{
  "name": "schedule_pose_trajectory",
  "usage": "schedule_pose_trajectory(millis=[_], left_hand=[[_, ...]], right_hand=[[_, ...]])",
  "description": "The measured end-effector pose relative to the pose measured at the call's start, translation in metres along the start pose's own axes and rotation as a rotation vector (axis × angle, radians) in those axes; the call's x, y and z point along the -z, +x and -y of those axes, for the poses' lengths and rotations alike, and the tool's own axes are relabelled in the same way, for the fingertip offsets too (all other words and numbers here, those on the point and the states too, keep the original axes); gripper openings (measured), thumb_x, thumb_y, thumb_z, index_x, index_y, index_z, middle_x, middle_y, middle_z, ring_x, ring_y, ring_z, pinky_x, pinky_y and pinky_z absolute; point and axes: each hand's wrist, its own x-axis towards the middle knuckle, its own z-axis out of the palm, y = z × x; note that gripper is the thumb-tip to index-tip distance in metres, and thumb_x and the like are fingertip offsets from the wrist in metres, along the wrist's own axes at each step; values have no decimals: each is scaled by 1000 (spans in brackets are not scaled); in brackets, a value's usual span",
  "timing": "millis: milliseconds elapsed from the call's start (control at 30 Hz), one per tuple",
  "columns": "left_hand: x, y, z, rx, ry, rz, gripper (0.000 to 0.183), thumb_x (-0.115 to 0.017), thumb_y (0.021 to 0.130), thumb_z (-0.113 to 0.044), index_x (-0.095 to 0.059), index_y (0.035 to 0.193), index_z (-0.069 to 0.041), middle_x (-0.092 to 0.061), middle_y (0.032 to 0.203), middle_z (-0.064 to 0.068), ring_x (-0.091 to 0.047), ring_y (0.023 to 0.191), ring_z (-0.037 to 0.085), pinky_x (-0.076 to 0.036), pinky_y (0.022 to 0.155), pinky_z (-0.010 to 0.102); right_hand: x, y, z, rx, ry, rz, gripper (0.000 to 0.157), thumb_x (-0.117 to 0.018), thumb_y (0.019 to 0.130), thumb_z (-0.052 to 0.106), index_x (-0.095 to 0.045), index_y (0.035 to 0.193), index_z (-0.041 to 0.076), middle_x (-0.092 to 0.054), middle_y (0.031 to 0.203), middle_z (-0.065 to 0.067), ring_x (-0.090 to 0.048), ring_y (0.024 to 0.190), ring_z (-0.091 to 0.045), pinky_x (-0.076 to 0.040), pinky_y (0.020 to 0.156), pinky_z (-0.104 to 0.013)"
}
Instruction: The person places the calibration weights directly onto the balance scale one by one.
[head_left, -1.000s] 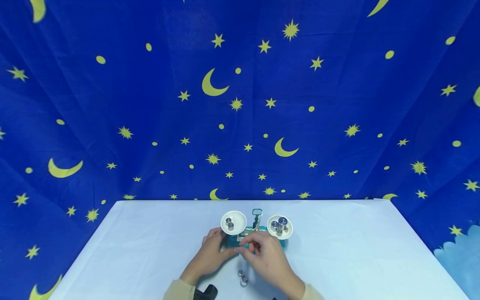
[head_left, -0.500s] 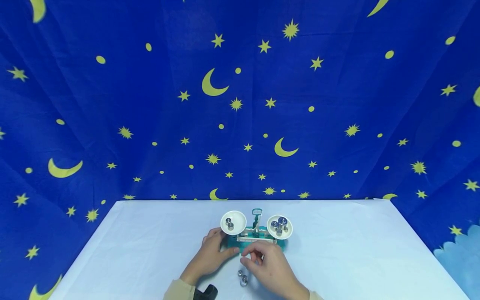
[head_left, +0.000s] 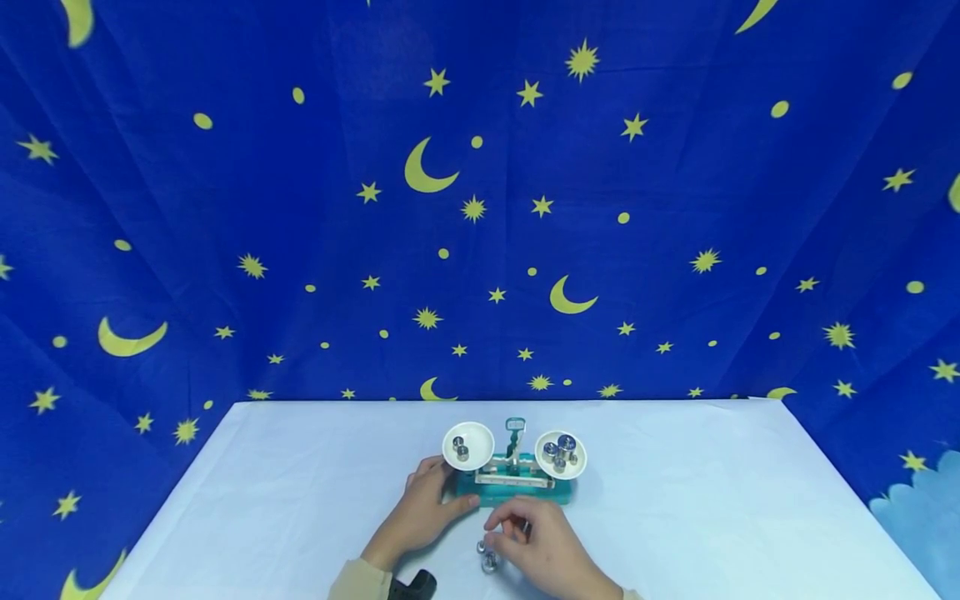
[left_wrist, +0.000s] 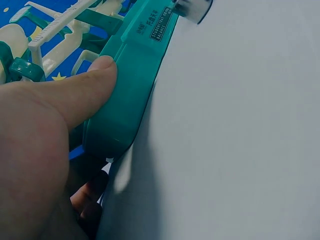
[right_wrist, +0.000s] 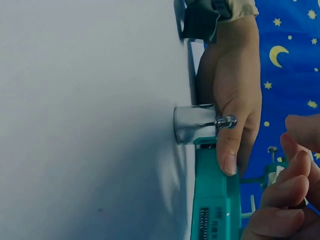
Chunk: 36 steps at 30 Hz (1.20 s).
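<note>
A green student balance (head_left: 528,495) with two white pans stands on the white table. My left hand (head_left: 426,510) grips the left end of its base, the thumb (left_wrist: 95,82) on the front face and the other fingers round the end. My right hand (head_left: 546,542) hovers in front of the balance, fingers loosely bent, thumb and forefinger apart with nothing between them. Just below those fingertips, a larger metal weight (head_left: 489,564) and a smaller weight (head_left: 481,547) stand on the table. In the right wrist view, the knobbed metal weight (right_wrist: 192,125) overlaps the base.
Two small weights (head_left: 462,454) sit in the left pan (head_left: 478,435). Several weights (head_left: 566,445) of different sizes fill part of the right pan (head_left: 576,472). A blue curtain (head_left: 480,242) with moons and stars hangs behind the table (head_left: 712,500).
My right hand has drawn back from the front of the balance towards the weights on the table, uncovering the beam. The left hand has stayed on the base.
</note>
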Motion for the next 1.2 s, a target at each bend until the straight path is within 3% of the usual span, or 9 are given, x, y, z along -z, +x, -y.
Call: schedule_pose_trajectory(millis=[467,900,1200], left_hand=[[1,-1,0,-21,-7,-19,78,-71,89,-51,-50,146,-2,-57,140,17,-41,135,37,-30,108,62],[1,-3,-1,-58,-7,-33,75,-72,90,-46,-51,144,1,-59,138,17,-42,134,38,-31,107,61],[2,-3,-1,-47,-7,-38,77,-72,89,-50,-51,144,0,-58,138,17,-42,134,38,-31,107,63]], right_hand=[[-1,1,-13,-78,156,71,15,-75,90,18,-74,102,8,-58,75,4,-50,64,-7,-41,55,-18],[-3,0,-19,-106,160,123,12,-80,85,14,-75,96,13,-58,75,5,-51,66,-7,-41,57,-18],[-5,1,-22,-138,141,134,12,-80,85,15,-75,96,14,-58,75,5,-50,66,-8,-41,57,-17]])
